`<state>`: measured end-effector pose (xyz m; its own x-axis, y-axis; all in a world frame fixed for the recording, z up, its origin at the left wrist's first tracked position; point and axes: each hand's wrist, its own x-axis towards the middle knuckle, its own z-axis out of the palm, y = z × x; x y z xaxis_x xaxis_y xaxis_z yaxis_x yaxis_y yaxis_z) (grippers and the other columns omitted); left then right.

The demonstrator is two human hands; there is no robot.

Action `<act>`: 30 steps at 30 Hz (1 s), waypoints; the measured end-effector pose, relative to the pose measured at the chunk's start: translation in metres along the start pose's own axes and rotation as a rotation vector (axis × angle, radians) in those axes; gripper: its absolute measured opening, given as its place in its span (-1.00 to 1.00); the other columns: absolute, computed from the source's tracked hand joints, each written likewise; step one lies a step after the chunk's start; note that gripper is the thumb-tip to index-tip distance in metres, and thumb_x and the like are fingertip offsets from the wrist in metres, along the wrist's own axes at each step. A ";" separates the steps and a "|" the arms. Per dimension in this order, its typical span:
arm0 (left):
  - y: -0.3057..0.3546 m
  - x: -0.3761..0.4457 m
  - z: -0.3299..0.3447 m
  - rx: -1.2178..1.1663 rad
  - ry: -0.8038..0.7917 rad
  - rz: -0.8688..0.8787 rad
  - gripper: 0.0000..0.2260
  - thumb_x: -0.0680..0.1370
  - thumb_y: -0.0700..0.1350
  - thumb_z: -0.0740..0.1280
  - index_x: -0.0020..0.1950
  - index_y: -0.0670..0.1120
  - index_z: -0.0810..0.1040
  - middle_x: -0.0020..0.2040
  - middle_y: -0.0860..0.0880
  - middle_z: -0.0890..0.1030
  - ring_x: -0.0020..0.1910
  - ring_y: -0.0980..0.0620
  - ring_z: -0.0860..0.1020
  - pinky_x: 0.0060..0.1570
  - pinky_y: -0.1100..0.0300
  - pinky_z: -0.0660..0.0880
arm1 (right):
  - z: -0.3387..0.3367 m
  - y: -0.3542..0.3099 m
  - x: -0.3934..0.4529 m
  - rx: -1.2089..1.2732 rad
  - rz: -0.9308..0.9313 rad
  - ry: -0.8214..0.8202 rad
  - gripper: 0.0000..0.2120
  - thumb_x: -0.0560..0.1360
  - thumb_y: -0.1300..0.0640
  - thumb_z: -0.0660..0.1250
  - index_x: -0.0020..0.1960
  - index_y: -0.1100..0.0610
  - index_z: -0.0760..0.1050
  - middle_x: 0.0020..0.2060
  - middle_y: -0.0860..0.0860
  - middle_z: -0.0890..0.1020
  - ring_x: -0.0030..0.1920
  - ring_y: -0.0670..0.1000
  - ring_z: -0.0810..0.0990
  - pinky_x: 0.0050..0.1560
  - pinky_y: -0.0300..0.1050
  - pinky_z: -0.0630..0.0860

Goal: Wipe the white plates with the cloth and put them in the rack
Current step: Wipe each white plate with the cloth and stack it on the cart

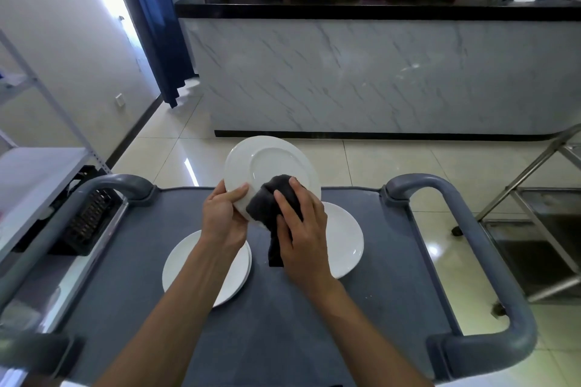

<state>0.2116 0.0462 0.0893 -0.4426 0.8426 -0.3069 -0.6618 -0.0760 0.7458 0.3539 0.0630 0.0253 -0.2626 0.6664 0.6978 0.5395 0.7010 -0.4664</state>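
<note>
My left hand [224, 214] grips the lower left rim of a white plate [267, 163], tilted up above the grey cart top [270, 324]. My right hand [301, 229] holds a dark grey cloth [273, 204] bunched against the plate's lower right face; one end of the cloth hangs down. Two stacked white plates [188, 267] lie on the cart under my left forearm. Another white plate [345, 239] lies at the right, partly hidden by my right hand. A black rack [88, 220] sits on the shelf to the left of the cart.
The cart has grey handle loops at the left [116, 182] and right [490, 261]. A white metal shelf unit [37, 173] stands at the left. A steel frame trolley [540, 214] is on the right. A marble-fronted counter [377, 72] runs across the back.
</note>
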 end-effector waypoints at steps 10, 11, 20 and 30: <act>0.005 -0.002 -0.013 0.070 -0.059 0.018 -0.69 0.58 -0.33 0.25 0.26 -0.10 0.58 0.08 -0.09 0.69 -0.01 -0.04 0.65 -0.03 0.06 0.62 | -0.016 0.042 0.021 0.102 0.225 0.023 -0.61 0.64 0.24 0.20 0.45 0.13 0.48 0.51 0.06 0.36 0.45 0.11 0.34 0.47 0.05 0.30; 0.006 -0.003 -0.013 0.077 -0.079 0.011 -0.70 0.58 -0.33 0.25 0.25 -0.09 0.59 0.07 -0.08 0.69 -0.02 -0.04 0.66 -0.06 0.10 0.63 | -0.019 0.044 0.030 0.114 0.262 0.028 -0.62 0.64 0.21 0.19 0.44 0.13 0.49 0.50 0.05 0.37 0.45 0.09 0.34 0.49 -0.02 0.27; 0.005 -0.008 -0.016 0.226 -0.185 -0.031 -0.66 0.39 -0.32 0.37 0.16 -0.17 0.62 -0.01 -0.13 0.70 -0.10 -0.09 0.67 -0.16 0.11 0.64 | -0.023 0.054 0.081 0.130 0.278 -0.036 -0.62 0.58 0.29 0.26 0.36 0.13 0.55 0.41 0.05 0.48 0.32 0.14 0.44 0.41 -0.11 0.31; -0.005 -0.008 -0.017 0.421 -0.230 0.024 -0.68 0.47 -0.42 0.36 0.20 -0.23 0.64 0.05 -0.28 0.69 -0.06 -0.22 0.67 -0.03 -0.06 0.62 | -0.007 0.018 0.083 0.162 0.119 -0.192 -0.57 0.58 0.18 0.27 0.45 0.12 0.47 0.50 0.08 0.40 0.35 0.19 0.45 0.38 0.12 0.39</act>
<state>0.2085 0.0306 0.0780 -0.2780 0.9429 -0.1834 -0.3298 0.0857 0.9402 0.3475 0.1295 0.0787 -0.3604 0.7718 0.5239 0.4449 0.6359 -0.6307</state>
